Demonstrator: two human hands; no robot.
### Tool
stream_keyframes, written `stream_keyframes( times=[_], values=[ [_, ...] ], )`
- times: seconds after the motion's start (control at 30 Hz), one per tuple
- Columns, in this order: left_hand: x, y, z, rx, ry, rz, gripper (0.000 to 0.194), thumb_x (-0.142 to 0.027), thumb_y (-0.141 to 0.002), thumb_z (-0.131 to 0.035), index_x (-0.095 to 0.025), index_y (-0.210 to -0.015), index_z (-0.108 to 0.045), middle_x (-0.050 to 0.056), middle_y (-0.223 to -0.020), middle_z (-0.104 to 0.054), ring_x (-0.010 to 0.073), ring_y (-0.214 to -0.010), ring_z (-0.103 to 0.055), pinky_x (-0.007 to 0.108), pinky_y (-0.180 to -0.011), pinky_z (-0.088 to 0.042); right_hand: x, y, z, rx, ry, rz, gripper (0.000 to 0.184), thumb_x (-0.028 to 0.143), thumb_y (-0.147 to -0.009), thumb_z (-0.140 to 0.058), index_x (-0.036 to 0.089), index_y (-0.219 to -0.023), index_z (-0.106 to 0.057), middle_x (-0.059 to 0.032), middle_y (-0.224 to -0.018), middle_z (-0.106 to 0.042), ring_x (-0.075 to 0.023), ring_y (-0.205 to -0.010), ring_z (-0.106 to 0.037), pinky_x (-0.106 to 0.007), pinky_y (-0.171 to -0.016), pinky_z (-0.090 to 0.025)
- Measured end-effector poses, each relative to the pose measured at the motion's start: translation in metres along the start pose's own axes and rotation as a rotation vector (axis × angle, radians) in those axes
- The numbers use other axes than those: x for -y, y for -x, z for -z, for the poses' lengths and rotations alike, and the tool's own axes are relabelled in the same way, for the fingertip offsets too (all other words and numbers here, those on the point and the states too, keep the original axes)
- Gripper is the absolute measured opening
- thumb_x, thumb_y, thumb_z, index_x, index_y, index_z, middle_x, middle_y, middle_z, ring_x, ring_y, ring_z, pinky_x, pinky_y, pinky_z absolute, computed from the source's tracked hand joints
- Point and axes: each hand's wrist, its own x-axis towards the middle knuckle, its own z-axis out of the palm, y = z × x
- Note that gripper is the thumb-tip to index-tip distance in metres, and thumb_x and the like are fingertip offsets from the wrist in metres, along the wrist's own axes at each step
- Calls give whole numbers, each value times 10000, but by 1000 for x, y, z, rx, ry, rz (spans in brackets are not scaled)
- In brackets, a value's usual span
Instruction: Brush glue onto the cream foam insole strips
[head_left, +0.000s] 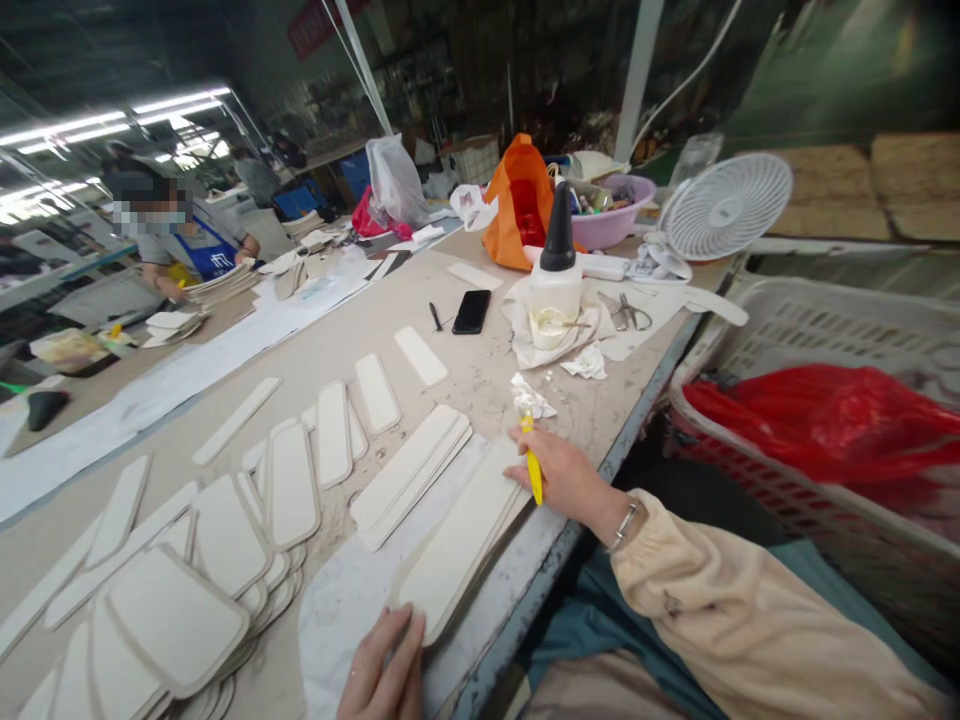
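Between my hands lies a stack of long white panels (461,545) with rounded corners, slightly fanned along one side. My left hand (386,665) has its fingers closed at the near end of the top panel; its thumb is not clearly visible. At the far end, my right hand (566,475) grips a yellow-handled brush (533,462), while its fingertips touch the panels. The brush's far end meets a whitish, crumpled-looking patch, so its bristles are hard to make out. Beside this stack sits another pile of long white panels (412,475).
Wider white pieces (180,620) lie fanned at left. Ahead are a phone (472,312), a white bottle with black nozzle (556,270), scissors (630,313), an orange bag (517,205) and a fan (727,207). A plastic basket (814,300) stands right. A co-worker (202,240) works across.
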Motion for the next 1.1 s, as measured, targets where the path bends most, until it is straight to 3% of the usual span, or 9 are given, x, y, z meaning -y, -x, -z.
stream_keyframes(
  times=[0.13,0.3,0.5,0.67,0.8,0.9,1.0,1.1],
  values=[
    [-3,-2,-2,-26,-16,0,419,-21,-820,-575,-252,-1161,-651,69,-1144,-634,210,-1092,-601,323,-938,-493,-1,-1,1,-11,-13,-130,223,310,-846,-604,216,-1007,-482,-83,-962,-650,-247,-868,-646,-384,-755,-517],
    [-6,-7,0,-21,-7,-16,379,-55,-821,-578,-222,-1154,-648,101,-1173,-619,234,-1107,-594,357,-931,-508,3,-2,3,-70,-141,-206,240,278,-802,-632,233,-940,-441,-75,-1016,-661,-247,-913,-651,-391,-792,-510],
    [-9,-20,16,66,-34,-84,395,-106,-789,-608,-228,-1164,-631,106,-1149,-619,251,-1039,-606,386,-852,-539,4,-5,-2,-219,-385,-236,281,290,-790,-643,241,-919,-399,-79,-1038,-667,-234,-907,-661,-427,-813,-526],
    [-12,-50,28,-18,-46,137,349,-214,-832,-596,-212,-1181,-613,102,-1174,-612,248,-1077,-583,409,-917,-490,7,-8,-1,-289,-565,-216,312,305,-783,-674,243,-916,-398,-85,-1067,-666,-204,-848,-661,-406,-778,-537],
    [-14,-99,22,165,110,396,407,-367,-835,-604,-193,-1203,-597,109,-1225,-610,256,-1127,-564,436,-958,-460,10,-11,4,-317,-760,-175,338,300,-759,-705,242,-901,-404,-54,-1011,-653,-199,-918,-653,-357,-774,-534],
    [-21,-138,9,345,306,494,481,-391,-786,-648,-177,-1213,-593,105,-1197,-635,242,-1069,-591,400,-915,-473,14,-13,9,-322,-865,-174,348,302,-742,-724,241,-879,-411,-23,-955,-630,-190,-937,-643,-327,-774,-524],
    [-33,-163,-3,485,489,583,375,-344,-717,-716,-168,-1046,-678,53,-957,-703,196,-869,-621,318,-806,-479,17,-14,17,-331,-917,-166,340,309,-742,-727,238,-848,-411,-8,-915,-598,-179,-907,-630,-306,-749,-515],
    [-45,-172,-11,555,620,667,219,-360,-744,-688,-146,-791,-680,4,-701,-660,137,-645,-570,245,-612,-441,17,-14,27,-371,-935,-158,339,333,-746,-722,239,-830,-408,10,-834,-560,-181,-885,-617,-299,-734,-506]
  ],
)
